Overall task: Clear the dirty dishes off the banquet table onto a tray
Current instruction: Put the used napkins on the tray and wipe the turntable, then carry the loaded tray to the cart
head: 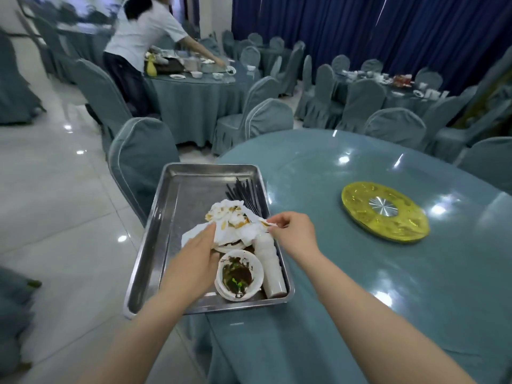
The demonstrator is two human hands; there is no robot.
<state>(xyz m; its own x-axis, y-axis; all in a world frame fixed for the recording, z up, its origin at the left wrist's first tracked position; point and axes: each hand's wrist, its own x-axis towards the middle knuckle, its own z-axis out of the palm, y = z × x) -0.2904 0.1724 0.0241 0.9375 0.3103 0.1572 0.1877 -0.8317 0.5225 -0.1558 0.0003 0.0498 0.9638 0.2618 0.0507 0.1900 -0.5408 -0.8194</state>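
Note:
A steel tray (169, 217) overhangs the left edge of the round banquet table (360, 273). In it lie black chopsticks (243, 194), a pile of stained white napkins (238, 223), a dirty white bowl (239, 275) with dark sauce, and a stack of white cups (270, 261) on its side. My left hand (196, 261) rests on the left side of the napkin pile, fingers over it. My right hand (293, 234) pinches the napkins' right edge between thumb and fingers. Plates under the napkins are mostly hidden.
A gold turntable base (385, 212) sits mid-table. Covered chairs (141, 159) ring the table, one just beyond the tray. A person in a white shirt (144, 31) works at another table (194, 87) at the back. Glossy tiled floor lies to the left.

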